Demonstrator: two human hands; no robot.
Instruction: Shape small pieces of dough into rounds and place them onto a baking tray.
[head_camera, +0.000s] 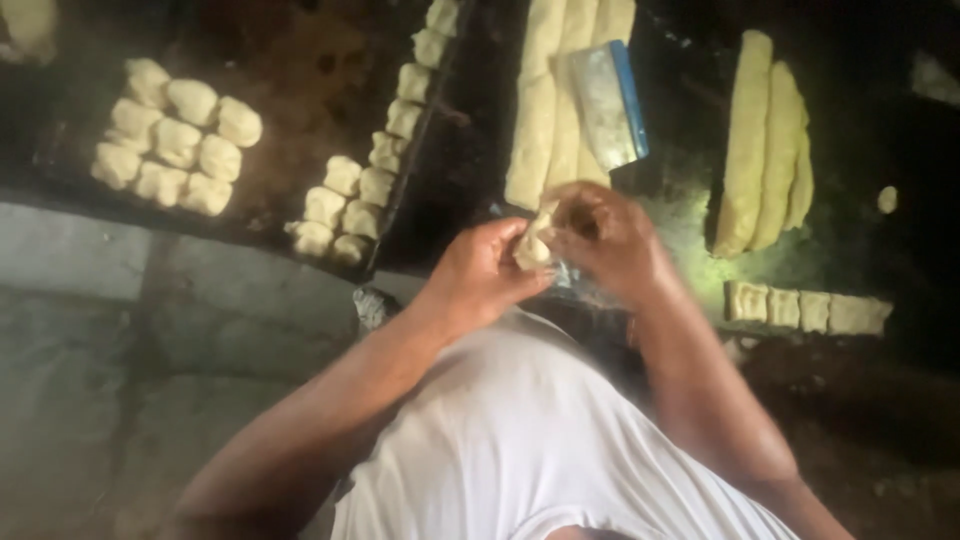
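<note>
Both the left hand (480, 275) and right hand (600, 240) pinch a dough piece (531, 245) (soft, light, likely sticky); cradle it by its edges.

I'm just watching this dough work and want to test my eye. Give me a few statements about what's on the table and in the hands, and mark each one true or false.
1. Both hands hold one small piece of dough between them. True: the left hand and right hand meet on it.
2. The dark tray on the left holds shaped dough pieces. True.
3. The scraper with a blue edge lies on the floor. False: it rests on the long dough logs above the hands.
4. The dough logs on the right are cut into cubes. False: they are whole; a row of cut pieces lies below them.
5. The person wears a black shirt. False: the shirt is white.
</note>
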